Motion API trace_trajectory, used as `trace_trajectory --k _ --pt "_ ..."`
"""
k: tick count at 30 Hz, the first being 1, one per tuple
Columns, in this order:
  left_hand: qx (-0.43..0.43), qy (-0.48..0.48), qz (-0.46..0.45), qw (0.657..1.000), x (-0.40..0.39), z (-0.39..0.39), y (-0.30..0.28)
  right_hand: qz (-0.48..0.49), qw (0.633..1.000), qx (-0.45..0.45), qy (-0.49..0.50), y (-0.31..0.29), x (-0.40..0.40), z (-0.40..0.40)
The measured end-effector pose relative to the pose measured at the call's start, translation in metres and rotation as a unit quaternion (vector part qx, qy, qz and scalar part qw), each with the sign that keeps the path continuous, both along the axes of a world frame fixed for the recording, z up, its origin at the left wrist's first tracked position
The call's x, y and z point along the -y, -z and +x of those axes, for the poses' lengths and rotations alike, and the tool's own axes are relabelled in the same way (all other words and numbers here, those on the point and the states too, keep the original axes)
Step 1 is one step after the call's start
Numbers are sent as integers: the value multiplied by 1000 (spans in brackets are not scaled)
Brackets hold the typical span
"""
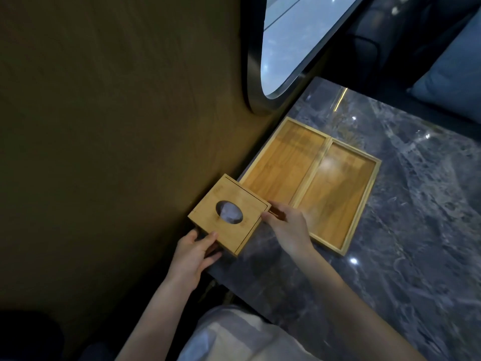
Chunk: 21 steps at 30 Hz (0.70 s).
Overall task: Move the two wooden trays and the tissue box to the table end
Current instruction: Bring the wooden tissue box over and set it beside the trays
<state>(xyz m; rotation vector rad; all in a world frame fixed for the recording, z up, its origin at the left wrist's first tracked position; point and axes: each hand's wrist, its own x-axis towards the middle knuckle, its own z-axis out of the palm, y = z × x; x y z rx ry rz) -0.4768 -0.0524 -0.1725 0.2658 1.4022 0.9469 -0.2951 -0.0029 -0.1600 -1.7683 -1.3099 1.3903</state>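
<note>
Both hands held the wooden tissue box (229, 214) at the table (406, 230) edge by the wall: left hand (194, 250) closed on its near corner, right hand (287, 230) on its right side. Best kept level and set beside the two trays (312, 178), which lay touching. The box's underside and any tissue inside were hidden.
</note>
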Motion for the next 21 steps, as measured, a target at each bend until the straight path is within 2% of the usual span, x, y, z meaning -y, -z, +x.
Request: trace_trajectory --k 13,21 --pt "-6 -12 1 1000 -6 -3 9 21 999 -19 17 -4 -4 -3" --pt "-73 51 16 996 -6 -2 2 31 999 -11 25 -3 -3 -8"
